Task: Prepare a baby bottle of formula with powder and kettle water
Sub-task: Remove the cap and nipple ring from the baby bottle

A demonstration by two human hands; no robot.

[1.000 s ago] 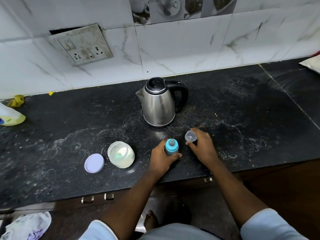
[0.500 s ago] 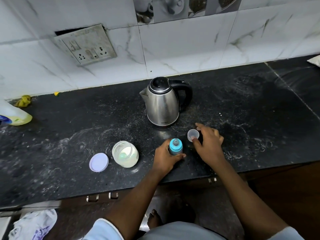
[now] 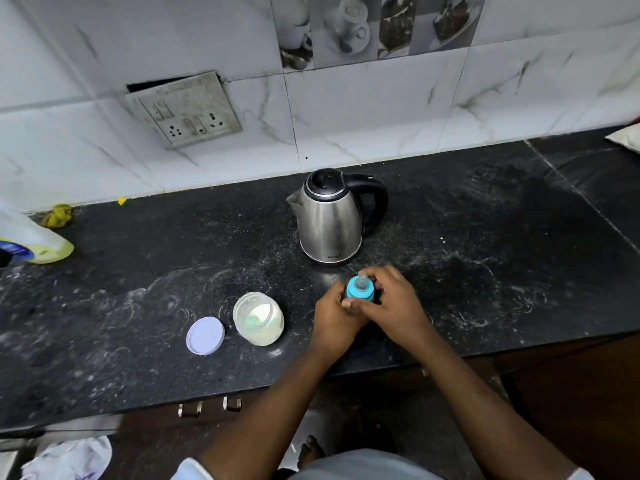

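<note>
1. A dark speckled bench (image 3: 485,237) runs below a white tiled wall.
2. Both hands wrap a baby bottle (image 3: 360,289) with a blue collar: left hand (image 3: 334,318) around its body, right hand (image 3: 394,303) curled over the top.
3. A steel kettle (image 3: 330,221) stands just behind.
4. To the left, an open powder jar (image 3: 258,318) sits beside its lilac lid (image 3: 205,335).

On the table (image 3: 485,271), the kettle (image 3: 330,220) stands behind the baby bottle (image 3: 360,289); the open jar (image 3: 258,318) lies left of the bottle, its lid (image 3: 205,335) just beside it, farther left
</note>
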